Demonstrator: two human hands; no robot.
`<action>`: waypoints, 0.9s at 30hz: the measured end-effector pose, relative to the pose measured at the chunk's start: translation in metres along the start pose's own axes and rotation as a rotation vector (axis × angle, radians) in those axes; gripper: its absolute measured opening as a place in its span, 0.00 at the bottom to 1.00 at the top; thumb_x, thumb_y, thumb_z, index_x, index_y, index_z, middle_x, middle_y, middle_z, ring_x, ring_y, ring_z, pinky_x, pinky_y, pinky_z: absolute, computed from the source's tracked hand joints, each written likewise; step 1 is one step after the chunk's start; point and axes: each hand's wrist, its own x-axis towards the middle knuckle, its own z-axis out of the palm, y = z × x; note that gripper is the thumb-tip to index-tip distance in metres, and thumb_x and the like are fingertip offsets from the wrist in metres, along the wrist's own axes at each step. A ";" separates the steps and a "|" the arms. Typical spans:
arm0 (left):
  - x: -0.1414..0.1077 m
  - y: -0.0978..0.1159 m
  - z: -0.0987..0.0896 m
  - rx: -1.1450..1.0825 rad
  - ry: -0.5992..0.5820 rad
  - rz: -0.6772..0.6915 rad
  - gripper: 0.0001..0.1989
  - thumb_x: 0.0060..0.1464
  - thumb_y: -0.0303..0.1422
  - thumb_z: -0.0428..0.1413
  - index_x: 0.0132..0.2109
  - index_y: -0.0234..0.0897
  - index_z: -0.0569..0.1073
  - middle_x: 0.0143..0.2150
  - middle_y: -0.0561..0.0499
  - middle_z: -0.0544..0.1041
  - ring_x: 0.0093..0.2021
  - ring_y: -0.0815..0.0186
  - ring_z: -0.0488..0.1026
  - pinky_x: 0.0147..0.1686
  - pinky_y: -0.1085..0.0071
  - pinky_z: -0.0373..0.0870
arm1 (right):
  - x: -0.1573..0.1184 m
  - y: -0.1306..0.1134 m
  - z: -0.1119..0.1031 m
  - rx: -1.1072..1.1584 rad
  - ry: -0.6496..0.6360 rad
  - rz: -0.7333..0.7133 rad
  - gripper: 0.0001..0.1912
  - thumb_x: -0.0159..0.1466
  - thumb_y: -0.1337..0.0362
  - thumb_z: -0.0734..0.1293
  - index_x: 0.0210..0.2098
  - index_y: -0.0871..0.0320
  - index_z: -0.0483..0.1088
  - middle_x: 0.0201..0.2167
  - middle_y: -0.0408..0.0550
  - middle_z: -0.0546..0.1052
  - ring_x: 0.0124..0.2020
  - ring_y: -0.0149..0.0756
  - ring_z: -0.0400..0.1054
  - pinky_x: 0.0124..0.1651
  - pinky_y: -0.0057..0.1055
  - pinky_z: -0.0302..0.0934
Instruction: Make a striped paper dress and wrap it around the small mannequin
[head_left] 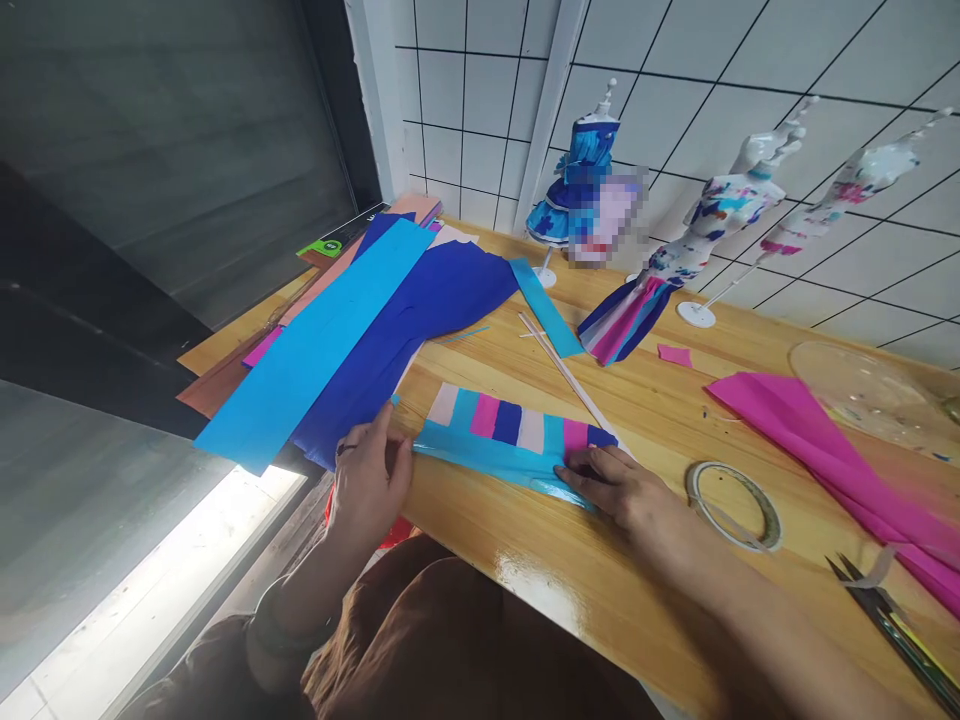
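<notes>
A light blue strip [495, 459] lies along the near table edge, with a row of pink, blue, pale and navy striped pieces [508, 423] along its far side. My left hand [373, 468] is at the strip's left end, thumb and forefinger close together, with a tiny blue bit at the raised fingertip; whether the fingers grip anything is unclear. At the right end, my right hand [606, 480] rests on the strip and striped pieces, its fingers spread and pressing down on them.
Blue sheets [450, 290] are piled at the left. Dressed mannequins [592, 150] stand at the back. A tape roll [733, 507], magenta sheet [832, 440] and scissors [892, 625] lie on the right. A thin white strip [566, 370] lies behind the striped pieces.
</notes>
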 end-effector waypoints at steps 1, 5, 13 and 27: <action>0.000 0.000 0.000 -0.006 0.004 -0.008 0.23 0.56 0.32 0.50 0.59 0.34 0.62 0.36 0.47 0.77 0.43 0.54 0.71 0.45 0.56 0.64 | -0.002 0.000 0.000 -0.013 0.007 0.012 0.23 0.66 0.74 0.54 0.57 0.54 0.66 0.46 0.54 0.73 0.48 0.43 0.67 0.48 0.41 0.67; 0.001 -0.001 0.001 0.002 0.012 -0.012 0.24 0.56 0.33 0.50 0.59 0.34 0.62 0.36 0.47 0.77 0.43 0.54 0.71 0.45 0.56 0.64 | -0.011 -0.007 0.002 -0.075 0.038 0.037 0.24 0.66 0.73 0.55 0.61 0.59 0.60 0.49 0.56 0.73 0.51 0.44 0.67 0.51 0.43 0.66; 0.002 -0.005 -0.002 0.075 -0.030 0.003 0.25 0.56 0.36 0.51 0.60 0.35 0.60 0.37 0.48 0.76 0.44 0.53 0.70 0.46 0.57 0.63 | -0.040 -0.017 -0.007 -0.140 0.207 0.080 0.19 0.65 0.61 0.62 0.54 0.62 0.63 0.54 0.61 0.69 0.55 0.47 0.64 0.53 0.46 0.65; 0.007 -0.007 -0.003 0.101 -0.039 0.013 0.27 0.55 0.38 0.52 0.60 0.33 0.61 0.35 0.48 0.76 0.45 0.54 0.70 0.46 0.57 0.63 | -0.068 -0.008 0.015 -0.451 0.296 0.016 0.08 0.63 0.72 0.64 0.42 0.63 0.70 0.45 0.58 0.75 0.46 0.48 0.67 0.45 0.45 0.61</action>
